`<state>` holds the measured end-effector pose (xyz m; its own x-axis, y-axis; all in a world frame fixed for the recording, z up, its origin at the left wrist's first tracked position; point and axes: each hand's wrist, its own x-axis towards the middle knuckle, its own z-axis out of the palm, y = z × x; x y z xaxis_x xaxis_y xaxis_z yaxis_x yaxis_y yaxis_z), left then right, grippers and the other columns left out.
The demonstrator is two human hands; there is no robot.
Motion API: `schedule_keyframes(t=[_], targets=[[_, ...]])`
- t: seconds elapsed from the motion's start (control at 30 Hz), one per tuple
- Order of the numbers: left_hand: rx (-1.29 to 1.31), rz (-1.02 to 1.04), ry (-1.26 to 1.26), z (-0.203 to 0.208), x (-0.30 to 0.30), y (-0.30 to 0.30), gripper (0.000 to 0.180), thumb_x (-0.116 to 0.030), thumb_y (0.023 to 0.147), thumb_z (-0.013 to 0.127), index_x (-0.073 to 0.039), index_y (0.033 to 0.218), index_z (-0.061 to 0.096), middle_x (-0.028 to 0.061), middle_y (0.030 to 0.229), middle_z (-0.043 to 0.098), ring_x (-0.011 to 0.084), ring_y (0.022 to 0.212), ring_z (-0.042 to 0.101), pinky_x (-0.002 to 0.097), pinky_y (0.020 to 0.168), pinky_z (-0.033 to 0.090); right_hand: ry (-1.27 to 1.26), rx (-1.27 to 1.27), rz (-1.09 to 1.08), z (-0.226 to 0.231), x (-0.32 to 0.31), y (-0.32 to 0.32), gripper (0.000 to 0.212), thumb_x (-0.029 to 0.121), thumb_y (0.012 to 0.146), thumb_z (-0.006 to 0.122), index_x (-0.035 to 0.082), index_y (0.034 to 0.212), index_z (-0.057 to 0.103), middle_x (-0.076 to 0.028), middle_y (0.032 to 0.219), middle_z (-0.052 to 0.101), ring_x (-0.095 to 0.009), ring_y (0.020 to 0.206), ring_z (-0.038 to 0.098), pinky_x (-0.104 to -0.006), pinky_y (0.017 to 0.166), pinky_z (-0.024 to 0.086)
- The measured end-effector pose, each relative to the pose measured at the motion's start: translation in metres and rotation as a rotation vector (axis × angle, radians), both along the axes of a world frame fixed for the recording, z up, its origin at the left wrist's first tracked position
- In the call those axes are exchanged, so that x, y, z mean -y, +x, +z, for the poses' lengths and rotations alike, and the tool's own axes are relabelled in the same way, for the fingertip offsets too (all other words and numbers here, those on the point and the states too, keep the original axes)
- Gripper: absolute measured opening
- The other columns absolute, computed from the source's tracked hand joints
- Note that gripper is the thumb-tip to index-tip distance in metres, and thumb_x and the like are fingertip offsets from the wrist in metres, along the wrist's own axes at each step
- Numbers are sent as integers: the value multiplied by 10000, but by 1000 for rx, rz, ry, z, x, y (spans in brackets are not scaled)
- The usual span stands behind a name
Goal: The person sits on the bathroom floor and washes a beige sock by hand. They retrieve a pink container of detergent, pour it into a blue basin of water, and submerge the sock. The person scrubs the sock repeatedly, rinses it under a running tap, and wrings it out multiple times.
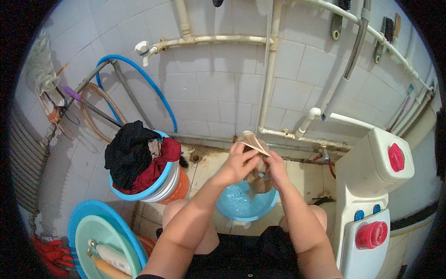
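Observation:
My left hand (239,163) and my right hand (277,171) are together in front of me, both gripping a wet-looking beige-brown garment (261,183). Its pale band (254,141) stretches between the fingers of both hands. I cannot tell what kind of garment it is. The cloth hangs down over a light blue basin (237,215), which stands on the floor between my knees. Rippled water shows inside the basin. A small light blue spot appears on the hanging cloth.
Left of the basin, a bucket (179,186) carries a blue tub piled with black and dark red clothes (132,156). Nearer are nested basins (79,232) with bottles inside. A white toilet (346,204) stands at the right. Pipes (223,39) and a tap (145,53) run along the tiled wall.

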<state>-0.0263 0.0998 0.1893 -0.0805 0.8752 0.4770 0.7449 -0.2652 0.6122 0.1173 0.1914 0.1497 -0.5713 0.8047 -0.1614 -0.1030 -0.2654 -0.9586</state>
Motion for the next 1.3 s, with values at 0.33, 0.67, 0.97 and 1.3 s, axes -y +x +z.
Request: schedule_keyframes(t=[0.33,0.67,0.97,1.3], targets=[[566,5,-305,-10,-5,-30,230,-214,890,509,-25,973,611,65,910,629,158,820,575,304,745,459,-628,-357,300,36,8,11,459,376,918,435,-1,1174,489,-135,1133,564,-250,1020,559,-386,902,439],[557,128,-852,-9,6,-37,557,-533,914,316,-81,1135,555,78,1040,594,157,852,551,310,746,452,-618,-791,257,50,7,18,516,425,928,359,45,1275,398,-135,1279,464,-291,1189,428,-447,1006,322],[929,-294,-551,-18,5,-18,685,-593,889,327,-13,1211,499,96,1159,547,182,1079,491,329,931,376,-615,-1031,235,59,2,27,493,366,923,411,18,1272,392,-163,1295,440,-332,1214,394,-492,1032,289],[1261,-228,-422,-17,0,-5,425,-378,905,496,-12,1114,556,51,1064,585,135,965,527,291,862,402,-350,-361,158,37,-15,39,480,297,871,556,12,1235,427,-141,1195,513,-265,1101,494,-388,944,400]])
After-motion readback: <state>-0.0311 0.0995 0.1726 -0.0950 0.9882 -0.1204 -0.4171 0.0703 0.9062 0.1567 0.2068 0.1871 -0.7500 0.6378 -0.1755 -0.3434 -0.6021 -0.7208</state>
